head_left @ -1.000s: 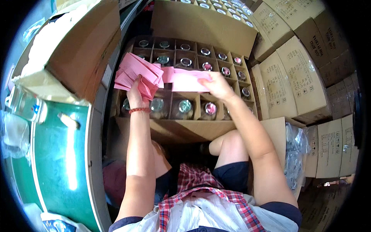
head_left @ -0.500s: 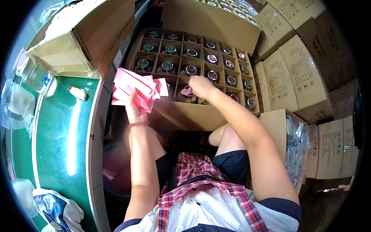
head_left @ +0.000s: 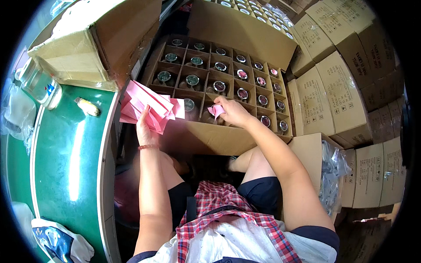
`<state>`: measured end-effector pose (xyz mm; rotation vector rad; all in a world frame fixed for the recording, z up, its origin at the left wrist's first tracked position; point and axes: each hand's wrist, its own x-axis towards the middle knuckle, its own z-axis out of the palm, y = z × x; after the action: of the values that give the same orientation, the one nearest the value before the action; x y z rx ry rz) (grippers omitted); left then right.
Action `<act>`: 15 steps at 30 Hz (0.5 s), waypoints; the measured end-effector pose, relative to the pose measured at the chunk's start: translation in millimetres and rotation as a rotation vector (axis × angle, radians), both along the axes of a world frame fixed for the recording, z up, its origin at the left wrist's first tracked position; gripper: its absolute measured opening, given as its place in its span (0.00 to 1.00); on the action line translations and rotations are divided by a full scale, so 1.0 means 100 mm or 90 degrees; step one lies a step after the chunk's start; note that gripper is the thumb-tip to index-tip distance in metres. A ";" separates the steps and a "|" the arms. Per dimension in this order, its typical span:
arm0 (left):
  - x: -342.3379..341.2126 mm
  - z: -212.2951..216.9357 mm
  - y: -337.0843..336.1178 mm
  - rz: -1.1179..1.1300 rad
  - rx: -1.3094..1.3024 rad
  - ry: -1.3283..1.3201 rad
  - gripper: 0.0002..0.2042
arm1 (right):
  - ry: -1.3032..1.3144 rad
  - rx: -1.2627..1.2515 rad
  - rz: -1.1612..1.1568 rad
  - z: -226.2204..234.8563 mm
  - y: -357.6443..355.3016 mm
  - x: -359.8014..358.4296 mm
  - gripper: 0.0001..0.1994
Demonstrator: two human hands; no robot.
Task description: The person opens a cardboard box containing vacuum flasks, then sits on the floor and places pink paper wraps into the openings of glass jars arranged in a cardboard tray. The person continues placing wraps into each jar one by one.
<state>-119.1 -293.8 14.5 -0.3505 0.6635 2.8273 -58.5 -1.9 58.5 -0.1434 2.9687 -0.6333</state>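
My left hand (head_left: 144, 131) grips a fanned stack of pink paper slips (head_left: 151, 105) beside the left front corner of a divided cardboard box (head_left: 210, 139). Glass jars or bottles (head_left: 192, 80) with round mouths stand upright in its compartments. Over a front-row compartment, my right hand (head_left: 237, 113) pinches a single crumpled pink slip (head_left: 215, 111). The mouth of the glass below that slip is hidden by it and my fingers. Pink shows inside several glasses on the right, such as this one (head_left: 242, 74); those at the left look greenish and clear.
A green-topped table (head_left: 57, 149) runs along my left, with an open carton (head_left: 70, 65), a clear jar (head_left: 41, 85) and a printed cloth item (head_left: 61, 241). Stacked cartons (head_left: 326, 96) rise at the right. Clear plastic bags (head_left: 332, 171) fill an open carton near my right arm.
The view has shifted slightly. My left hand and its stack have moved a little left and down. The slip in my right hand now shows more fully above the compartment.
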 end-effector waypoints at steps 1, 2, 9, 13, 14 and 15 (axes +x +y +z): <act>-0.02 -0.06 0.00 0.002 -0.003 -0.004 0.16 | -0.017 -0.011 -0.011 0.00 0.02 0.01 0.13; -0.01 0.00 0.00 -0.008 0.021 -0.024 0.15 | 0.027 0.028 -0.006 0.03 0.03 0.02 0.11; 0.02 -0.02 0.18 -0.020 0.019 -0.020 0.15 | 0.102 0.238 -0.049 -0.27 -0.01 -0.07 0.04; 0.08 -0.02 0.08 -0.025 0.060 0.007 0.15 | 0.023 0.025 -0.112 -0.14 -0.11 -0.05 0.15; 0.09 -0.01 0.08 -0.027 0.071 0.013 0.15 | -0.051 -0.034 -0.102 0.01 -0.15 0.02 0.21; 0.10 -0.01 0.09 -0.029 0.081 0.019 0.15 | -0.024 0.075 -0.041 -0.04 -0.13 0.10 0.22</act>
<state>-108.8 -284.5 13.8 -0.2693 0.4878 2.8193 -48.8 -15.0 54.3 -0.0273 2.9741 -0.4615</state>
